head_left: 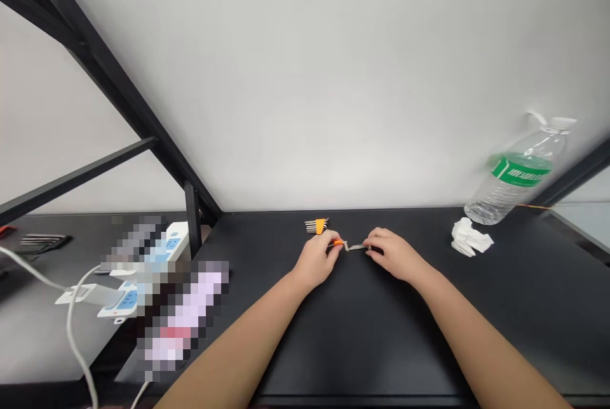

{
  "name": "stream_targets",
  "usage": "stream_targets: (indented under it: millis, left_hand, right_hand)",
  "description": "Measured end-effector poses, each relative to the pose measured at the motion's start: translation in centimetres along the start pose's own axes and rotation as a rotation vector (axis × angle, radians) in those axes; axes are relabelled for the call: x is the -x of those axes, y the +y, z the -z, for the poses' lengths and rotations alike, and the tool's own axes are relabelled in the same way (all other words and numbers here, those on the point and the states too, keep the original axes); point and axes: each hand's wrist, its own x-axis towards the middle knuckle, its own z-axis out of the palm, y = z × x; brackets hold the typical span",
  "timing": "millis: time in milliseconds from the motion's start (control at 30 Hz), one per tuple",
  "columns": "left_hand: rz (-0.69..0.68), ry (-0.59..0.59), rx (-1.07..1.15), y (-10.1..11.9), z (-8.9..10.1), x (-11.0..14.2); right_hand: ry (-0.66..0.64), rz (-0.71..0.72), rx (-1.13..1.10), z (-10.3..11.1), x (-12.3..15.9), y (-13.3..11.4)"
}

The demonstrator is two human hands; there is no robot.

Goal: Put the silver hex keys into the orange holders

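Fingers pinched closed on both hands: left hand (315, 261) grips a small orange-handled tool (338, 242), right hand (393, 254) a slim metal piece (357, 247), their ends meeting between the hands. Forearms reach forward, wrists low over the black bench (362, 345); a yellow-banded bundle of metal pins (316, 226) lies just behind the left hand.

The left hand (317, 261) and right hand (393, 255) are bare, as are both long, tapering forearms (238, 352).
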Motion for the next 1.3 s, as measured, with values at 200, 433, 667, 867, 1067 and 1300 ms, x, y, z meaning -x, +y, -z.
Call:
stream_targets:
  millis: [200,433,667,867,1067,1300]
  left_hand:
    - [0.009,-0.022,0.015,-0.3,-0.1,0.0]
    - [-0.008,-0.078,0.096,-0.1,-0.1,0.2]
    - [-0.015,-0.078,0.114,-0.1,-0.1,0.3]
    - [-0.017,-0.090,0.098,0.3,-0.1,0.3]
    - [-0.046,-0.077,0.058,0.0,0.0,0.4]
    - [-0.213,-0.180,-0.173,0.9,-0.2,0.1]
  right_hand:
    - [-0.086,-0.028,0.215,-0.6,-0.4,-1.9]
    - [-0.071,-0.142,0.219,0.1,0.2,-3.3]
    - [0.008,-0.015,-0.164,0.6,0.1,-3.4]
    - [-0.013,0.038,-0.180,1.1,0.3,-3.8]
    - [-0.021,0.069,-0.186,1.5,0.6,-3.8]
    - [0.063,0.038,-0.305,0.2,-0.6,-4.2]
